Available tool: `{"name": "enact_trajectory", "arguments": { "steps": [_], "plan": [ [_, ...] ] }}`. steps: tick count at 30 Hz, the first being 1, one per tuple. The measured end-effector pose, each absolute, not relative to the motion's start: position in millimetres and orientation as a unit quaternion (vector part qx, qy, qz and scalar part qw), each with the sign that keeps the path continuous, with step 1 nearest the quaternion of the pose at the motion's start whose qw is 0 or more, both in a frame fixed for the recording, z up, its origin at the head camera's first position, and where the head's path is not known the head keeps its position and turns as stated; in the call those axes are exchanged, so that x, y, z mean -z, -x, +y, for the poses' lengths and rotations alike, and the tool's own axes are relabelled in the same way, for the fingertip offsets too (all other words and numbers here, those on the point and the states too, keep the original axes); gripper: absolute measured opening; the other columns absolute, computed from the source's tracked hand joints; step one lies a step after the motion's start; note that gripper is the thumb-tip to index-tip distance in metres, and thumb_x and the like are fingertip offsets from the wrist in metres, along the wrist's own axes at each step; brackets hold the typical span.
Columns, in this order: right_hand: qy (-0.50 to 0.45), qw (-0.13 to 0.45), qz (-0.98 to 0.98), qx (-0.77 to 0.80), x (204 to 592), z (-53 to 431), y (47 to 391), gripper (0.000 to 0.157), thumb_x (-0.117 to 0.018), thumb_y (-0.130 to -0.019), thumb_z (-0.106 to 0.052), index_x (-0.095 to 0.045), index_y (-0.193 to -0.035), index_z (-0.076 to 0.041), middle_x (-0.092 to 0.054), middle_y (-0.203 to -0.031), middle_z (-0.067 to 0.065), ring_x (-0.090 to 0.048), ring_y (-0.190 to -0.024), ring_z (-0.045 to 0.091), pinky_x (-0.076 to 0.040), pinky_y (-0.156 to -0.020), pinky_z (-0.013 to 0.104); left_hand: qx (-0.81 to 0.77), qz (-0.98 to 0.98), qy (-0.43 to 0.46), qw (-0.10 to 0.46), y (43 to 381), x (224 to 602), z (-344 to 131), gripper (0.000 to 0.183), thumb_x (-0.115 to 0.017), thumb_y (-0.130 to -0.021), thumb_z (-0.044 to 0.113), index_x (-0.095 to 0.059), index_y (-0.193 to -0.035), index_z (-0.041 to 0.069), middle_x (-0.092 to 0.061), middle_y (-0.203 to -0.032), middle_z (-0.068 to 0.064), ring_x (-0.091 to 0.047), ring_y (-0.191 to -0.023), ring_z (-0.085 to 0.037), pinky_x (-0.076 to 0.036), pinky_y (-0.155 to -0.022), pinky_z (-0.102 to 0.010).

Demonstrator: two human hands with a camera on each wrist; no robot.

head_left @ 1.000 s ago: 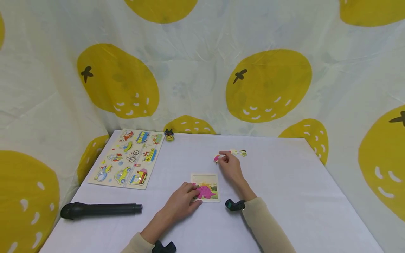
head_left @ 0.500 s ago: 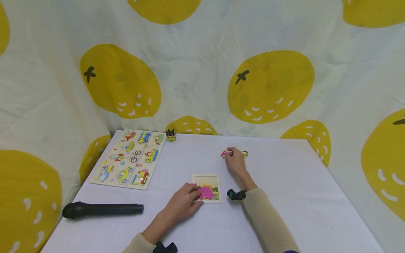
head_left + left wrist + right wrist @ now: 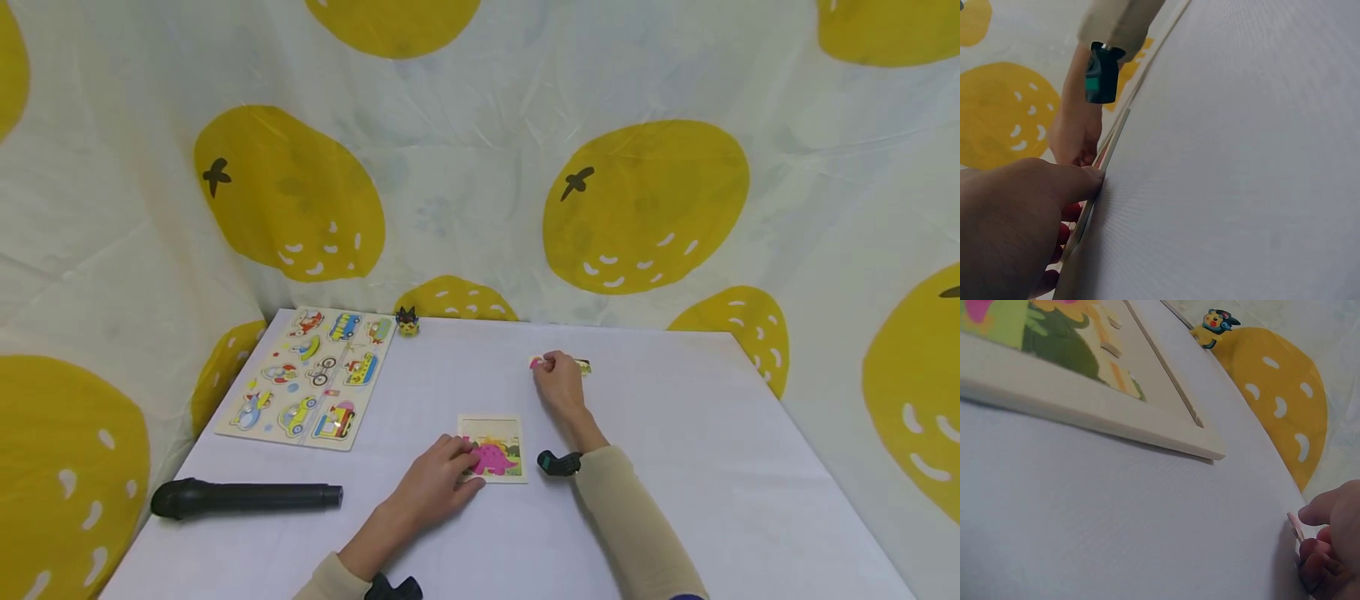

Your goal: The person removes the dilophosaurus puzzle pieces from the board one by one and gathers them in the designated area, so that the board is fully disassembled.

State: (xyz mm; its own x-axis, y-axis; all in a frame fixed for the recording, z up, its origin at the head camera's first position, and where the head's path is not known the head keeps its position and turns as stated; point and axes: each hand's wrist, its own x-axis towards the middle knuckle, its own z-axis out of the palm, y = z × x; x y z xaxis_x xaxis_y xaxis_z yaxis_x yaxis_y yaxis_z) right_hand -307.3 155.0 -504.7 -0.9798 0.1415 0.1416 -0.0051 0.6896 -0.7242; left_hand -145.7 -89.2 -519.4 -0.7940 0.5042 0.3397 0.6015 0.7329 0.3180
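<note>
Head view: the left hand (image 3: 435,478) grips the near-left corner of the dinosaur puzzle tray (image 3: 491,427); beyond it, the right hand (image 3: 561,387) pinches a pink jigsaw piece (image 3: 536,362), whose lifting could nudge the loose piece (image 3: 584,367) beside that grip.

Left wrist: the thumb (image 3: 1079,181) braces the tray's edge; uneven pressure might skew it.

Right wrist: so shallow a pinch could slip.

We log pink dinosaur (image 3: 493,459) on the puzzle (image 3: 491,427), beige sleeves (image 3: 633,521), white table (image 3: 712,458), white curtain (image 3: 457,167) printed with yellow fruits (image 3: 648,217), dark stems (image 3: 578,181).
</note>
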Motion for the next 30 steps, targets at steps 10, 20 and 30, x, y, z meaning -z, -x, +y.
{"name": "enact_trajectory", "arguments": {
  "steps": [10,20,30],
  "plan": [
    [0.036,0.092,-0.923,-0.372,505.3,151.4,307.0,0.024,-0.066,-0.093,-0.012,-0.069,-0.106,0.007,-0.059,-0.095,0.018,-0.052,-0.090,0.029,-0.043,-0.079,0.039,0.214,-0.922,0.299,0.119,145.7,519.7,-90.3,0.035,-0.074,-0.090,0.037,-0.075,-0.116,0.013,-0.066,-0.118,-0.001,-0.057,-0.104,-0.013,-0.055,-0.090,-0.029],
    [0.047,0.093,-0.922,-0.372,505.8,150.0,311.7,0.024,-0.066,-0.095,-0.015,-0.069,-0.106,0.006,-0.063,-0.098,0.020,-0.056,-0.090,0.030,-0.049,-0.080,0.040,0.213,-0.926,0.292,0.107,144.5,516.8,-90.1,0.036,-0.072,-0.091,0.039,-0.075,-0.117,0.013,-0.066,-0.120,0.000,-0.057,-0.105,-0.013,-0.055,-0.091,-0.029],
    [0.045,0.095,-0.921,-0.375,508.9,149.9,310.6,0.027,-0.066,-0.095,-0.016,-0.066,-0.109,0.007,-0.061,-0.098,0.020,-0.055,-0.090,0.030,-0.047,-0.080,0.041,0.211,-0.929,0.289,0.096,145.0,517.9,-89.7,0.037,-0.071,-0.092,0.040,-0.074,-0.118,0.014,-0.066,-0.121,0.000,-0.057,-0.107,-0.012,-0.054,-0.093,-0.029]
  ]
}}
